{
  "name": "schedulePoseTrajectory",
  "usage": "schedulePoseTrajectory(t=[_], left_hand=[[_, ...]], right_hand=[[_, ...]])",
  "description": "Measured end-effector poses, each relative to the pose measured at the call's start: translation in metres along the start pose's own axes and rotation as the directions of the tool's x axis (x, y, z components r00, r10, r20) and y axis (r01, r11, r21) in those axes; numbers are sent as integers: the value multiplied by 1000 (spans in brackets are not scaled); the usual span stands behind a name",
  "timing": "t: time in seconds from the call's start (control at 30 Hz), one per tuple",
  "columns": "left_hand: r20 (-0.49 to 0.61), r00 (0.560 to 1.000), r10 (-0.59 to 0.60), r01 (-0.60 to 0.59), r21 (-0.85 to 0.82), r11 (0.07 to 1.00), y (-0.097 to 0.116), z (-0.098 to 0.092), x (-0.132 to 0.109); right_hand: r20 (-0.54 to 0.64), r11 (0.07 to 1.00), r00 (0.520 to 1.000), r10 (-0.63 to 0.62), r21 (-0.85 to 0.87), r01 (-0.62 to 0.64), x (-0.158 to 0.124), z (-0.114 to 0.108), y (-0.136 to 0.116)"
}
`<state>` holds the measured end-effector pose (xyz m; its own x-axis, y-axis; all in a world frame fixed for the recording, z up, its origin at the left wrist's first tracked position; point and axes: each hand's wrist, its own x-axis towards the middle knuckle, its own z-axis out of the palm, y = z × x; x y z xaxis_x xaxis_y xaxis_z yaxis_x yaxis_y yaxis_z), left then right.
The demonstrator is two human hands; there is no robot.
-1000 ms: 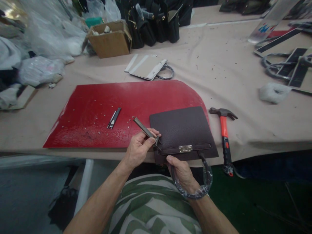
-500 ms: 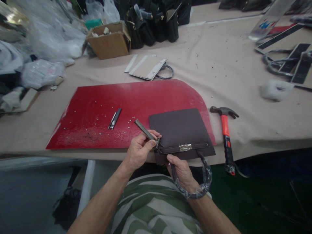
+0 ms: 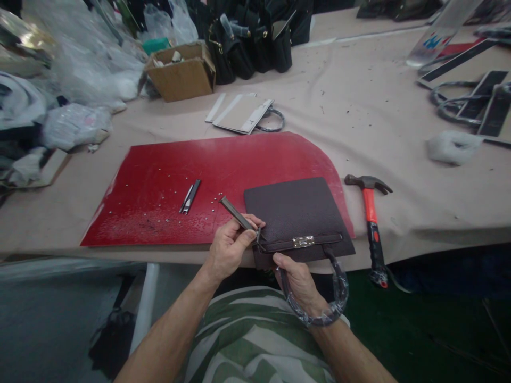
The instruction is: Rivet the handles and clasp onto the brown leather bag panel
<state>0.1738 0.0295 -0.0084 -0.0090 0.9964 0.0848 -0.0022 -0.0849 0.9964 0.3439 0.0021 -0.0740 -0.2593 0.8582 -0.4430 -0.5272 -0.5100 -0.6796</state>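
A dark brown handbag (image 3: 291,210) lies at the table's front edge, its silver clasp (image 3: 303,242) and narrow strap facing up. My left hand (image 3: 231,242) pinches a narrow metallic bar-like piece (image 3: 236,214) at the bag's left side, beside the strap's end. Whether that piece is joined to the strap, I cannot tell. With thumb on top, my right hand (image 3: 297,279) grips the bag's near edge; its other fingers are hidden underneath. The plastic-wrapped handle (image 3: 339,290) loops over my right wrist.
Thread snips (image 3: 190,197) and small bits lie on a red mat (image 3: 223,154). A claw hammer (image 3: 370,213) rests right of it, its grip over the table edge. Behind are flat panels (image 3: 241,114), a cardboard box (image 3: 181,74) and black bags (image 3: 255,48). A white roll (image 3: 453,148) sits right.
Both hands keep the same hold on the bag and the metallic piece. The view has shifted very slightly; nothing else has visibly moved.
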Motion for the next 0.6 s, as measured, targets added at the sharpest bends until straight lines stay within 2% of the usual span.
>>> schedulePoseTrajectory(t=[0.17, 0.3, 0.43, 0.6], left_hand=[[0, 1000, -24, 24, 7, 1000, -1, 1, -2], [-4, 1000, -13, 13, 33, 999, -1, 2, -3], [-18, 1000, 14, -13, 80, 997, 1, 4, -4], [-19, 1000, -5, 7, 97, 995, -1, 2, -3]], right_hand=[[3, 1000, 1000, -1, 9, 1, 2, -2, 4], [23, 1000, 1000, -7, -15, 8, -2, 5, -4], [-16, 992, 1000, -7, -129, 4, -9, 14, -19], [-10, 956, 997, 73, -285, -73, -14, 17, -33]])
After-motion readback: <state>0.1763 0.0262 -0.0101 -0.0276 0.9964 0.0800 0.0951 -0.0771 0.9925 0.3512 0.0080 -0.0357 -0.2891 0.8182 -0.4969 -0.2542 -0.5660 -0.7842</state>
